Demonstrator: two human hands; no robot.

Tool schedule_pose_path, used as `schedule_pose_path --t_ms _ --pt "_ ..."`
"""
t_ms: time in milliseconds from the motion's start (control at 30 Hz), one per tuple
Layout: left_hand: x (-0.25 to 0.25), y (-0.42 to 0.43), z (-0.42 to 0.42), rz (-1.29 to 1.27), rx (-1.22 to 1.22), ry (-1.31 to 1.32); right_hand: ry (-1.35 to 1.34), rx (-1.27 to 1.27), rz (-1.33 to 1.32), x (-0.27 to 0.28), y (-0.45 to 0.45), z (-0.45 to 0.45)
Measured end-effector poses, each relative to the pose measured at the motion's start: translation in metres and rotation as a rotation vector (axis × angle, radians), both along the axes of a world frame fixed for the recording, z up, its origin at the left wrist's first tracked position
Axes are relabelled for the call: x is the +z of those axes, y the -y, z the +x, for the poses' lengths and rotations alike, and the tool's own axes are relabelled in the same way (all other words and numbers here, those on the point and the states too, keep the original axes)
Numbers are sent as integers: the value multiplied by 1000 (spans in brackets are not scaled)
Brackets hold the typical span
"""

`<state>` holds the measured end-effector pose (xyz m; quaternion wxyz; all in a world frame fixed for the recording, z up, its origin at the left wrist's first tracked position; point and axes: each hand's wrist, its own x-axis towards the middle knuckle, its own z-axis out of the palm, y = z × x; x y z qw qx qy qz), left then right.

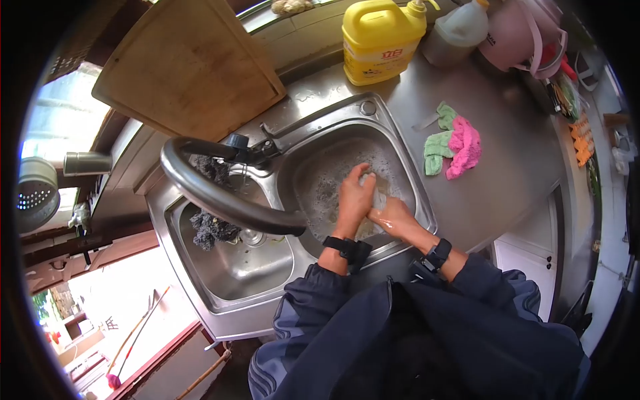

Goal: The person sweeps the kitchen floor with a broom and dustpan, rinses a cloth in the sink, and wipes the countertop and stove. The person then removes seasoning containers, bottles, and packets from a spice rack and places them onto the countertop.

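Note:
Over the right sink basin, which holds sudsy water, both hands are close together. My left hand is closed around a pale, wet, cloth-like piece. Lower and to the right, my right hand grips the same piece from its other side; suds shine on its skin. The fingers cover much of the piece, so its exact kind cannot be made out. A dark band sits on each wrist. Left of the hands, the curved metal faucet reaches across both basins.
Dark mesh-like scrubbers lie in the left basin. Pink and green cloths rest on the steel counter. Behind stand a yellow detergent jug, a translucent bottle, a pink bucket and a wooden board.

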<state>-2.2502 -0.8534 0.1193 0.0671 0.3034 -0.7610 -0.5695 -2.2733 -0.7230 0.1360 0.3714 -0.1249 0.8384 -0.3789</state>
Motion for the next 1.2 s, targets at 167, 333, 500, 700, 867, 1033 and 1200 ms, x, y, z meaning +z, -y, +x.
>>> schedule_pose_path --t_ms 167,333,500,700,867,1033,1200 --pt "-68 64 28 -286 -192 212 127 -274 -185 43 -15 -38" --pt "-98 49 36 -528 -496 466 213 -380 -479 47 -28 -39" --pt "-119 32 29 -616 -515 491 270 -415 -531 40 -43 -30" --pt "-150 38 26 -744 -563 482 275 -445 -572 41 -38 -25" --pt "-126 34 24 -754 -520 405 314 -473 -537 46 -39 -22" --pt "-140 33 21 -727 -519 380 328 -484 -528 51 -38 -20" --pt "-140 34 24 -660 -495 344 337 -483 -504 54 -45 -18"
